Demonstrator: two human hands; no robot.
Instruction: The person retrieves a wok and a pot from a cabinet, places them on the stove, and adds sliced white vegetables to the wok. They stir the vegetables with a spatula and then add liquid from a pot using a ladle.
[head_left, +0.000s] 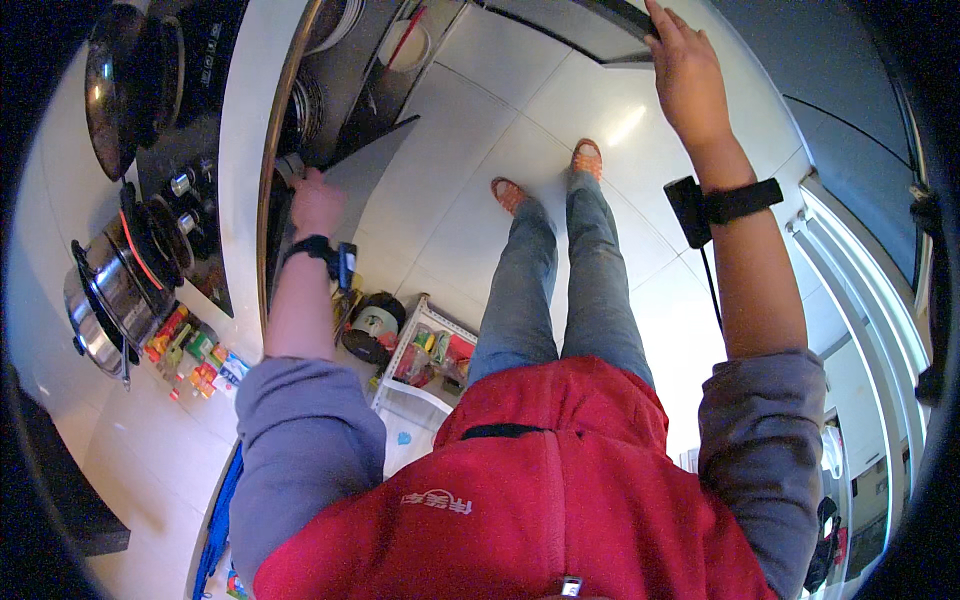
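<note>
My left hand (318, 204) reaches down to the open lower cabinet under the counter, beside a grey panel (379, 161) that looks like its door or drawer front. Its fingertips are partly hidden, so I cannot tell whether they grip anything. Inside the cabinet, stacked dishes (304, 109) stand near a white bowl (405, 46) with a red stick-like utensil (407, 36) over it. At the upper right, my right hand (688, 79) is raised with its fingers extended beside the edge of a dark panel (615, 26). Nothing shows held in it.
On the left counter (247, 135), a wok (112, 97) and a steel pot (124, 277) stand by the black gas stove (202, 82). Seasoning packets (196, 352) lie nearby. A rice cooker (375, 326) and white shelf rack (420, 386) stand on the floor. A sliding-door frame (862, 300) is right.
</note>
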